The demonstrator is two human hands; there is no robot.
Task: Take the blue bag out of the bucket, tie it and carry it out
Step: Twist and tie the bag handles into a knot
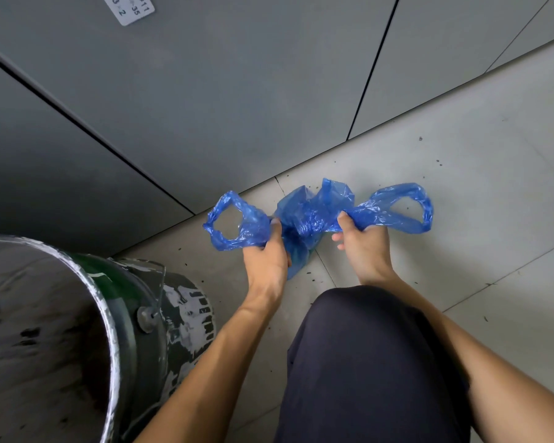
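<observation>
The blue bag (311,212) is out of the bucket and rests on the floor tiles in front of my knee. My left hand (264,254) is closed around its left handle loop, and my right hand (363,241) grips the right handle loop. Both loops are pulled apart sideways, the bag's crumpled body bunched between my hands. The bucket (131,314), paint-stained with a white rim and a green band, stands at the lower left, and nothing blue is inside it.
A grey panelled wall (205,91) with dark seams runs just behind the bag. Light floor tiles (461,187) with small dark specks extend to the right. My knee in dark cloth (359,362) fills the lower middle.
</observation>
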